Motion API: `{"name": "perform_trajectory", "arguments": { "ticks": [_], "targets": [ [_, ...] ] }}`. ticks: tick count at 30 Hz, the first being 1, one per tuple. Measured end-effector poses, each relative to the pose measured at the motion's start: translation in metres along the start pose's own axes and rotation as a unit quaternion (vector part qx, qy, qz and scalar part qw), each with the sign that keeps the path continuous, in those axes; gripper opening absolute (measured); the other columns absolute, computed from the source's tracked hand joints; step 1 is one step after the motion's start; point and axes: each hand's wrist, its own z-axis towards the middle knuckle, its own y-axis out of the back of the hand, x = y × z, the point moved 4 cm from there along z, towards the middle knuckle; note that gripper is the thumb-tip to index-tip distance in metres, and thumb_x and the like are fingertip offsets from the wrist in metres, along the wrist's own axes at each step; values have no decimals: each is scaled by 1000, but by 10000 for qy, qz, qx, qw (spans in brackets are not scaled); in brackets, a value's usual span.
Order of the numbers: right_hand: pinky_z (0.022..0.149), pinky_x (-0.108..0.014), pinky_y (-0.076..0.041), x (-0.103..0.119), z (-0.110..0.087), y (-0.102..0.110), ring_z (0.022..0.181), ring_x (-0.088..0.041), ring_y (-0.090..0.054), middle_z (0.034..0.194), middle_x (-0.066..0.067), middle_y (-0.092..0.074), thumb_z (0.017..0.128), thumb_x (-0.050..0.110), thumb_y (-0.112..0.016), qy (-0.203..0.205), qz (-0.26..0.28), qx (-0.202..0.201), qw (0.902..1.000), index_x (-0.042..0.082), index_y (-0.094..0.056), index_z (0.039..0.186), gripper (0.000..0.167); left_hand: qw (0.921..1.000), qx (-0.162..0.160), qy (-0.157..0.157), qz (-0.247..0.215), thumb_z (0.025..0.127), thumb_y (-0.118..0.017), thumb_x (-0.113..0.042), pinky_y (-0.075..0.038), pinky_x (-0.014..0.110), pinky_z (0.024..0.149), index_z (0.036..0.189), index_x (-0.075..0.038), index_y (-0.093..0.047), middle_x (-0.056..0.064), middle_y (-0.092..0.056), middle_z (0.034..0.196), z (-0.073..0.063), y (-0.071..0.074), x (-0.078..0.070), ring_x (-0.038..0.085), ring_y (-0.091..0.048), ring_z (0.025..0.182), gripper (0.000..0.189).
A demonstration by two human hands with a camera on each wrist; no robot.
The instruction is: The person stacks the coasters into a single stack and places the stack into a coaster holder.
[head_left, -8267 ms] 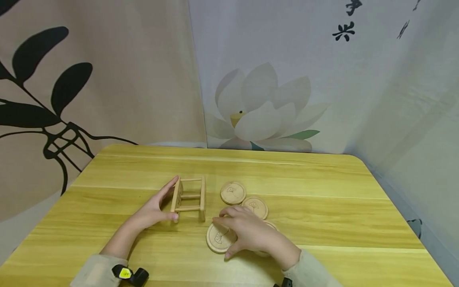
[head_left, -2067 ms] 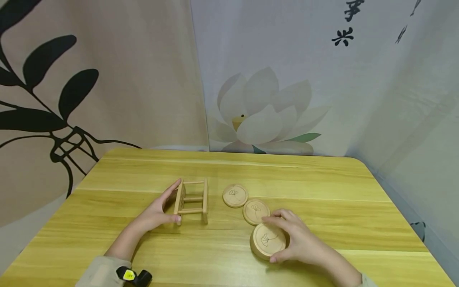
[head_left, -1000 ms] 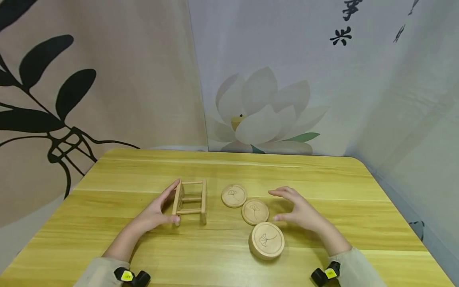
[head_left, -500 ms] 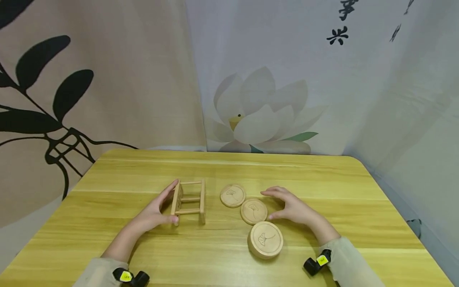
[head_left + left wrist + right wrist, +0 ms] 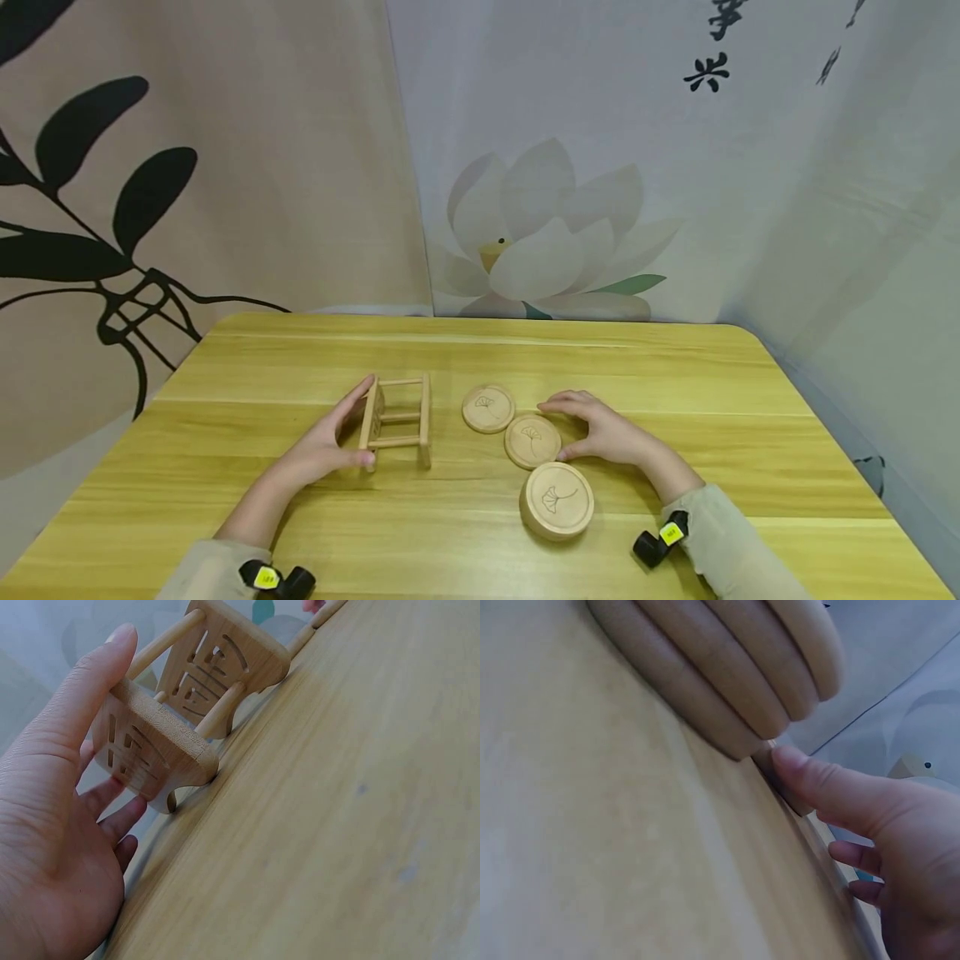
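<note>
My left hand (image 5: 318, 446) grips the left panel of a small wooden coaster holder (image 5: 423, 421), which stands on the table; thumb and index finger span the panel's ends. In the left wrist view, the cut-out panels of the holder (image 5: 161, 739) show, joined by round rods. My right hand (image 5: 607, 433) reaches round the right side of a flat round coaster (image 5: 532, 442) with a ginkgo leaf design, fingertips right at its rim. Just in front is a stack of coasters (image 5: 557, 502), several layers high in the right wrist view (image 5: 720, 667). Another coaster (image 5: 488, 409) lies behind and to the left.
The wooden table (image 5: 300, 350) has rounded back corners. A curtain with a printed lotus (image 5: 555, 225) hangs behind it. Each wrist carries a small black camera (image 5: 651, 548) near the sleeve cuff.
The coaster from in front of my right hand was placed on the stack at the right. My right hand then let go and moved back and left to the middle coaster. My left hand stayed put.
</note>
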Motion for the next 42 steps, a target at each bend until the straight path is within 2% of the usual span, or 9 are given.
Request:
{"name": "perform_trajectory", "arguments": {
  "ticks": [8,18,25,33,42],
  "targets": [
    [103,-52,-32,4,3,-1,125,-27,-39,134,-6,-50,75,29,-82,305,-207,131,9992,12,-56,135,67,10000,5,-36,-72,73,-83,-12,-8,71,103,153,-37,-14,21,-27,151,0,0,-1,41,-22,137,109],
    [103,-49,-33,10,4,-3,125,-26,-40,136,-5,-51,75,16,-80,458,-365,280,9979,11,-56,135,65,10000,-24,-23,-26,74,-83,-11,-7,72,102,154,-35,-14,22,-28,150,0,-1,-1,43,-22,136,108],
    [103,-49,-33,9,3,-6,125,-26,-39,139,-6,-49,77,20,-79,596,-408,331,9968,10,-54,136,65,10000,-5,5,-75,74,-82,-9,-6,71,102,153,-37,-14,22,-29,150,0,-1,-2,41,-22,136,109],
    [103,-49,-33,10,1,-8,126,-25,-38,138,-4,-49,75,15,-80,479,-312,303,9979,11,-55,136,66,10000,2,-11,-71,74,-83,-12,-6,72,101,153,-37,-13,22,-30,149,-2,0,-2,42,-23,136,109],
    [104,-52,-31,10,-2,-10,128,-29,-38,138,-7,-47,78,16,-79,402,-167,210,9988,10,-54,137,64,10000,26,-38,-25,73,-83,-13,-6,73,101,153,-37,-13,22,-30,149,-4,0,-1,43,-24,136,109]
  ]
}}
